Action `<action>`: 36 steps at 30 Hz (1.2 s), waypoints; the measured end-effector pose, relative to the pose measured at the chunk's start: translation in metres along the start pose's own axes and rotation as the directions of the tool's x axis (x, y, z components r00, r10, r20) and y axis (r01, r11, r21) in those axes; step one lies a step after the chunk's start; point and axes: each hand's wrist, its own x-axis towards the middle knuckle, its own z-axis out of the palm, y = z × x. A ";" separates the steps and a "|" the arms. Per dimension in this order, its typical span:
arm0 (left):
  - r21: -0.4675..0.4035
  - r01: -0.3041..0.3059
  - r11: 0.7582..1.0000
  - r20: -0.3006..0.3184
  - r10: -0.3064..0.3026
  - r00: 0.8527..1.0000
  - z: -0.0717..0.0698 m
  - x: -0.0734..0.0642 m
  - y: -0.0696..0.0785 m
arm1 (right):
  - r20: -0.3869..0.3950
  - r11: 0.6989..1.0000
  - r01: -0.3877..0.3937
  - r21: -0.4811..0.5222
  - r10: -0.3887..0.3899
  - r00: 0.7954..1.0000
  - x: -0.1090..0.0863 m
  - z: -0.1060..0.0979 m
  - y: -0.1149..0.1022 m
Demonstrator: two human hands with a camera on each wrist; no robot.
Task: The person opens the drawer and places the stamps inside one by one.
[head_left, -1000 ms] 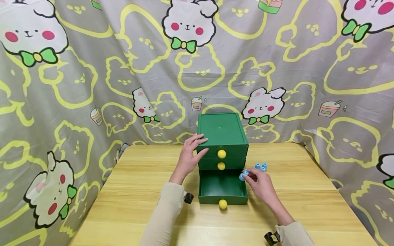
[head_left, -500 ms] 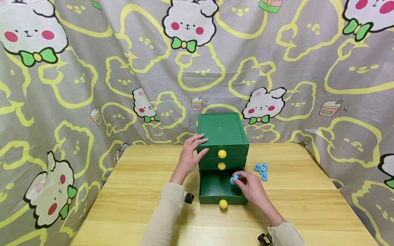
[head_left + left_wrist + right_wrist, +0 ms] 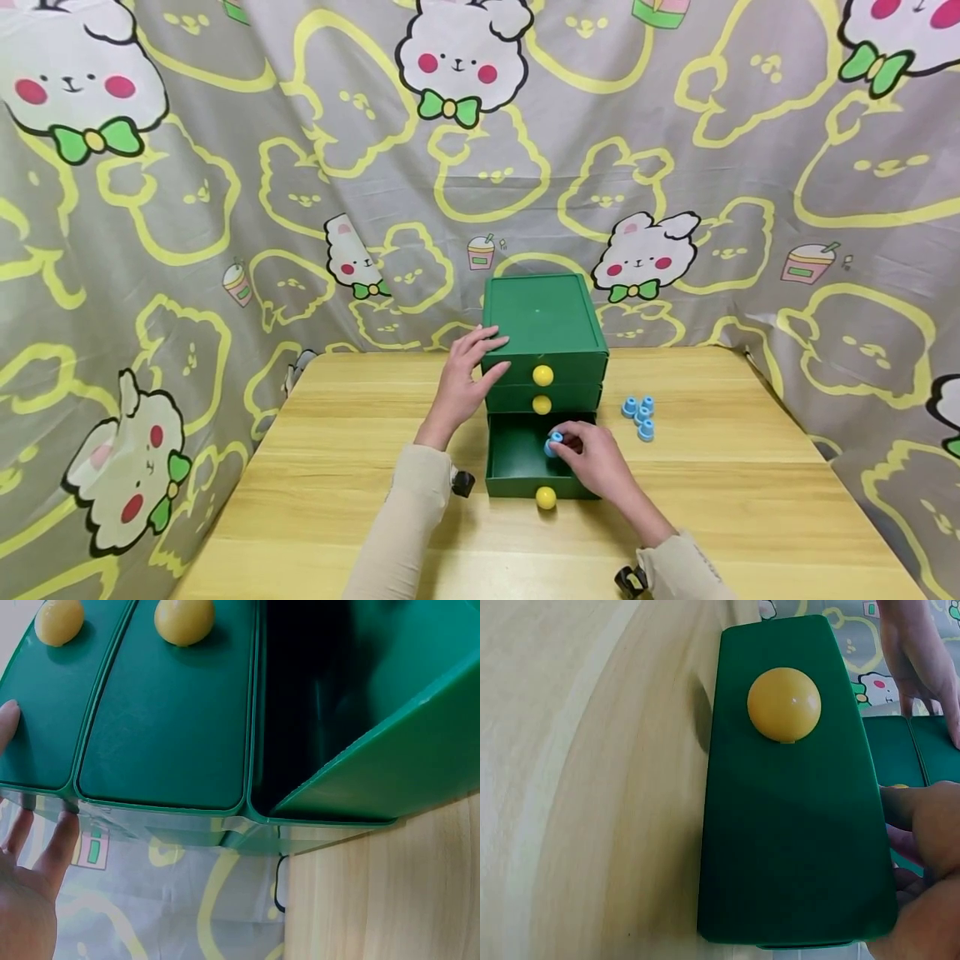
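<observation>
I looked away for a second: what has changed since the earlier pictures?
The right hand, pinching a blue cap, carried it leftward from the drawer's right edge to over the open bottom drawer. The left hand stayed on the green cabinet, and the other blue caps stayed on the table.

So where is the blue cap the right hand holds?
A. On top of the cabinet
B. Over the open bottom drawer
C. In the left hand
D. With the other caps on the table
B: the right hand pinches the cap above the pulled-out bottom drawer.
</observation>
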 end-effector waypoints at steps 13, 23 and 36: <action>-0.004 -0.004 1.000 -0.006 0.004 1.000 0.003 0.000 -0.001 | 0.073 0.997 0.067 -0.037 -0.065 0.995 0.008 0.006 0.004; 0.000 0.005 1.000 -0.006 -0.005 1.000 0.002 0.000 -0.001 | 0.124 0.995 0.098 -0.035 -0.093 0.988 0.018 0.010 0.001; 0.004 0.011 1.000 -0.002 -0.011 1.000 0.002 0.001 0.000 | 0.149 0.996 0.085 -0.009 -0.083 0.985 0.028 0.022 -0.003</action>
